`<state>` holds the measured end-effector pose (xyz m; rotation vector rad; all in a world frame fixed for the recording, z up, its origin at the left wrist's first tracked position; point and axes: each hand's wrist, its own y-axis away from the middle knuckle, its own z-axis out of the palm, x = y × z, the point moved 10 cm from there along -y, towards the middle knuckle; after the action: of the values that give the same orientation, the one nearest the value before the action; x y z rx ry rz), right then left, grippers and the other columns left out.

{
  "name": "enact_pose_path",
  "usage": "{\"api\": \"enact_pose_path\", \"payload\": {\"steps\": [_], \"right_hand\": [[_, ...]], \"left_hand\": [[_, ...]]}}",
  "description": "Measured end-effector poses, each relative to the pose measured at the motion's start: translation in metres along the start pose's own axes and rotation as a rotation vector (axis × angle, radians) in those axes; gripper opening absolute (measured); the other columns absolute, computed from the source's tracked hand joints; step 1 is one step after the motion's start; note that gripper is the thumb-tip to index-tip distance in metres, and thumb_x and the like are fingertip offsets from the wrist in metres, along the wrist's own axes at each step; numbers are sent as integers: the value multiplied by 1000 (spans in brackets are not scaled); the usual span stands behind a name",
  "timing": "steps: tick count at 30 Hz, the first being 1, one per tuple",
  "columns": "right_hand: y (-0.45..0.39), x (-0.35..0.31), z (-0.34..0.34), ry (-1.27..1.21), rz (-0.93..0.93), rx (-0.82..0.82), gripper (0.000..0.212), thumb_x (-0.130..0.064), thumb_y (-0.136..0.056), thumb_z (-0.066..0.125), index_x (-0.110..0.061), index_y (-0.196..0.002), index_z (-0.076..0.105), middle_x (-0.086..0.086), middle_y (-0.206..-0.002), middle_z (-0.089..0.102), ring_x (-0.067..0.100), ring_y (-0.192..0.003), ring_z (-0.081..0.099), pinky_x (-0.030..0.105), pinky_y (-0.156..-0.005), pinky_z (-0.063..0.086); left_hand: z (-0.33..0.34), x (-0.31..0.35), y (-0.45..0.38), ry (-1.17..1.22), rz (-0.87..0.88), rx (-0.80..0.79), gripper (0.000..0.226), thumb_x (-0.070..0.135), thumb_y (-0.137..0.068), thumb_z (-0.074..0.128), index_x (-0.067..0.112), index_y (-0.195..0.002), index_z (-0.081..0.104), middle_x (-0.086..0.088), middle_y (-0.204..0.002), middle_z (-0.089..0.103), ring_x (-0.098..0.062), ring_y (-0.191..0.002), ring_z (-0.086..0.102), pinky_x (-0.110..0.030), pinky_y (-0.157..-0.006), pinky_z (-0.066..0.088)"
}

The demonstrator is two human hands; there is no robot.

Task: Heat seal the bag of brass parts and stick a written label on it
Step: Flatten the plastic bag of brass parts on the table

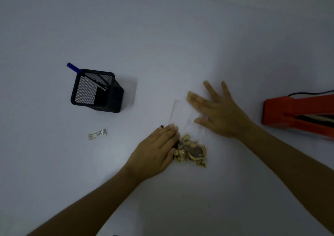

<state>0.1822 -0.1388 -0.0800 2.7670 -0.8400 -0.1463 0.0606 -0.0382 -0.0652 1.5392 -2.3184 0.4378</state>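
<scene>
Where the white desk (162, 36) carries them, items are listed relative to the clear bag (182, 116). Bag: flat at desk centre, brass parts (191, 150) heaped in its near end. Left hand (155, 152): fingers straight, pressing beside the parts. Right hand (218, 112): fingers spread flat on the bag's far end. Black mesh pen holder (95, 91) with blue pen (74, 68): far left. Small label (97, 134): left. Orange heat sealer (298, 114): right.

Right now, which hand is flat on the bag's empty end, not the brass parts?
The right hand: fingers spread flat over the bag's clear empty end. The left hand rests beside the brass parts.
</scene>
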Motion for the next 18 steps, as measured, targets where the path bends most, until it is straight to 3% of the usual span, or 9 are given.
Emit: {"api": "enact_pose_path", "payload": {"steps": [5, 8, 12, 18], "right_hand": [[3, 2, -16, -28, 63, 34, 74, -62, -97, 15, -14, -152, 24, 2, -159, 25, 33, -148, 9, 65, -114, 7], [11, -40, -26, -83, -75, 93, 73, -60, -96, 17, -12, -151, 18, 4, -159, 18, 30, -148, 8, 58, -117, 5], [22, -72, -3, -145, -235, 14, 72, -59, -97, 16, -12, -150, 28, 4, -157, 27, 24, -148, 16, 56, -118, 9], [21, -52, 9, -105, -184, -66, 74, -63, -96, 16, -15, -151, 28, 1, -157, 27, 18, -146, 22, 58, -116, 11]], "left_hand": [[-1, -1, 1, 24, -23, 3, 42, 26, -95, 43, 4, -128, 57, -13, -135, 55, -21, -132, 45, -33, -114, 30], [-2, -2, -1, 22, -47, 4, 45, 30, -96, 43, 4, -131, 54, -12, -137, 54, -20, -132, 44, -32, -115, 29], [-4, -1, -2, 27, -36, 17, 47, 32, -96, 45, 3, -133, 53, -14, -138, 52, -21, -131, 45, -33, -113, 33], [-1, -5, -2, 43, -52, 1, 46, 30, -96, 43, 4, -132, 53, -12, -140, 50, -20, -135, 40, -33, -113, 32]]}}
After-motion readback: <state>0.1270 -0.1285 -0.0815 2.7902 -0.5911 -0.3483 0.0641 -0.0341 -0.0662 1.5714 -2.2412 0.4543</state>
